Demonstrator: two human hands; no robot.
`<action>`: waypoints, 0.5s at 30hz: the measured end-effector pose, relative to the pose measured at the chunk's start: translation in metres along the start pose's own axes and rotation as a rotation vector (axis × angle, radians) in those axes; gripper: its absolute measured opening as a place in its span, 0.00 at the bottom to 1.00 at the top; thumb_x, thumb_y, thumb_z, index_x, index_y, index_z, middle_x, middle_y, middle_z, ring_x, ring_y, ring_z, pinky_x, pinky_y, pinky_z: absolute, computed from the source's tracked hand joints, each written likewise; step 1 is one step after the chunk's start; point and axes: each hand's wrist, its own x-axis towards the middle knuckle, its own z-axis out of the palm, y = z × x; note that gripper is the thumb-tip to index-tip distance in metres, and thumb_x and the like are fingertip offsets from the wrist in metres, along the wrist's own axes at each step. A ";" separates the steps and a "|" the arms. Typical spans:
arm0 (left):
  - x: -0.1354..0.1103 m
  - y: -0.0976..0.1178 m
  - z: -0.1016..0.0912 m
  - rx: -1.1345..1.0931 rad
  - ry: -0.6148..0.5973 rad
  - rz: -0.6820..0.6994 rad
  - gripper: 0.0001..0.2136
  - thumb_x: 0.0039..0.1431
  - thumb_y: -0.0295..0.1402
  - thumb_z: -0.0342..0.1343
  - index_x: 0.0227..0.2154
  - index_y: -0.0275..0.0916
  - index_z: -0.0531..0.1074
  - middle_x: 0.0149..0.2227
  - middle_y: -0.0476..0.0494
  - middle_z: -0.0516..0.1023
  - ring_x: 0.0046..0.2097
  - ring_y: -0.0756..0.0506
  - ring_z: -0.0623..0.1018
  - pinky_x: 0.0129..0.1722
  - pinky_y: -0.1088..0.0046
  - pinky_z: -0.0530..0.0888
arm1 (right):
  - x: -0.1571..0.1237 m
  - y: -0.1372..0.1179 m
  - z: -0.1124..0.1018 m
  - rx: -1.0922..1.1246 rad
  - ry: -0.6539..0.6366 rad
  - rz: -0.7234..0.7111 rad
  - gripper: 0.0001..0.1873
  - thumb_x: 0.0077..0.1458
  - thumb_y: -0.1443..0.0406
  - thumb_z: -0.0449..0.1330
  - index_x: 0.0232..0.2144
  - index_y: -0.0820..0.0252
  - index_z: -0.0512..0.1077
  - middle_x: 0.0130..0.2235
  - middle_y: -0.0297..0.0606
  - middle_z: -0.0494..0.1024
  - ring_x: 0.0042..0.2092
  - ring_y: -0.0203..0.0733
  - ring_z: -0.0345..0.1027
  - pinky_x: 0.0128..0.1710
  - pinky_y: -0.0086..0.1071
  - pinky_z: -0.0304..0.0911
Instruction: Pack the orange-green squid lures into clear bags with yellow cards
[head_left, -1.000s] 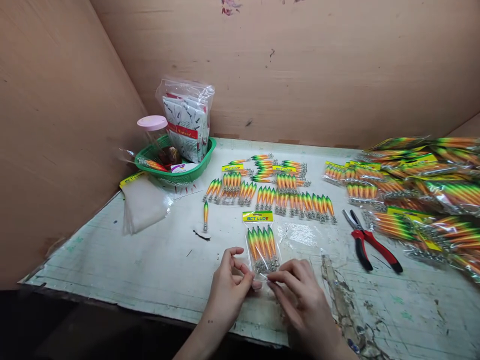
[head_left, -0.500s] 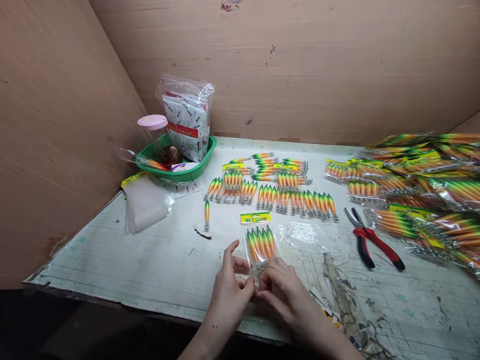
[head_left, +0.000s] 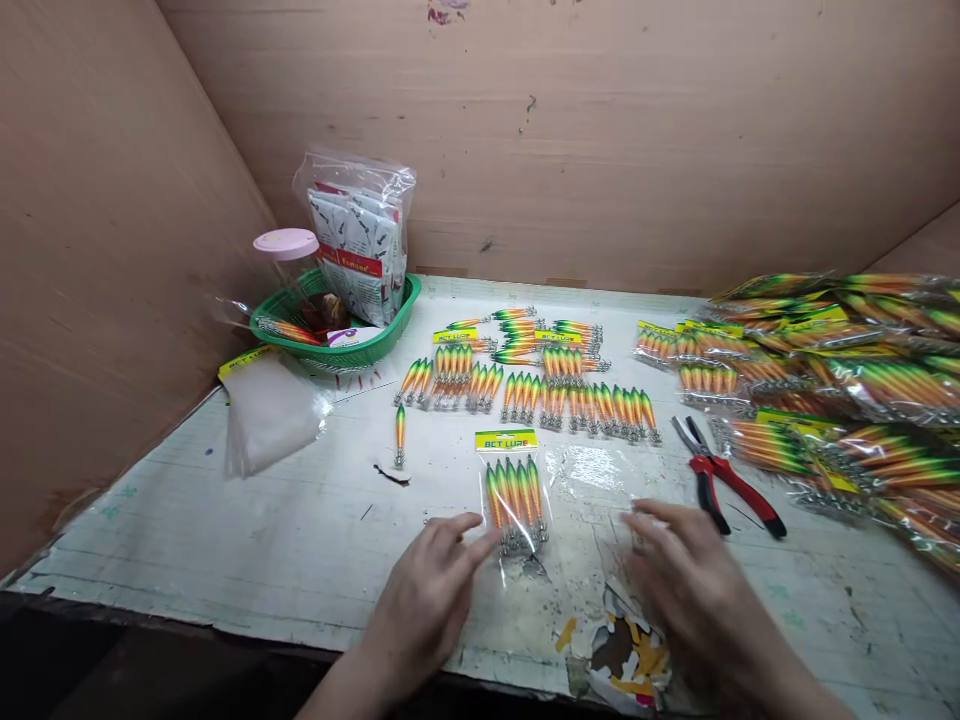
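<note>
A clear bag of squid lures (head_left: 514,500), with a yellow BCT LURE header, lies flat in front of me. Its several lures are green at the top and orange below, with metal hook crowns at the bottom. My left hand (head_left: 424,585) is at the bag's lower left edge, fingers stretched out; whether they touch the plastic is hard to tell. My right hand (head_left: 694,585) is off to the right of the bag, blurred by motion, its fingers extended with nothing visible in them. A single lure (head_left: 400,436) lies to the left of the bag.
Rows of loose lures (head_left: 577,405) lie behind the bag. Red-handled pliers (head_left: 726,480) and a heap of filled bags (head_left: 862,390) are on the right. A green basket (head_left: 337,355) and a stack of empty bags (head_left: 274,410) stand left. Torn surface (head_left: 630,655) shows near the front edge.
My right hand has left the bottom of the bag and moved right. My left hand has shifted a little left and down. The bag lies uncovered, and the view has shifted slightly.
</note>
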 end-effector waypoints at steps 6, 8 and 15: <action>0.023 -0.009 -0.004 0.125 -0.156 0.446 0.13 0.61 0.22 0.44 0.37 0.41 0.73 0.35 0.43 0.79 0.39 0.45 0.75 0.42 0.66 0.73 | 0.031 -0.047 0.016 0.266 -0.109 -0.536 0.16 0.60 0.75 0.45 0.46 0.68 0.68 0.39 0.46 0.77 0.42 0.43 0.69 0.42 0.39 0.68; 0.022 -0.007 -0.004 0.141 -0.136 0.431 0.13 0.60 0.21 0.43 0.34 0.39 0.72 0.33 0.43 0.79 0.38 0.46 0.75 0.41 0.68 0.72 | 0.034 -0.049 0.019 0.317 -0.114 -0.531 0.14 0.61 0.75 0.45 0.41 0.70 0.69 0.36 0.46 0.77 0.38 0.42 0.69 0.38 0.37 0.69; 0.021 0.010 -0.005 -0.085 -0.114 0.102 0.13 0.51 0.29 0.48 0.40 0.37 0.69 0.38 0.38 0.75 0.43 0.40 0.72 0.42 0.59 0.70 | 0.031 -0.048 0.017 0.349 -0.200 -0.456 0.10 0.61 0.73 0.47 0.36 0.65 0.68 0.36 0.44 0.76 0.38 0.41 0.68 0.34 0.34 0.68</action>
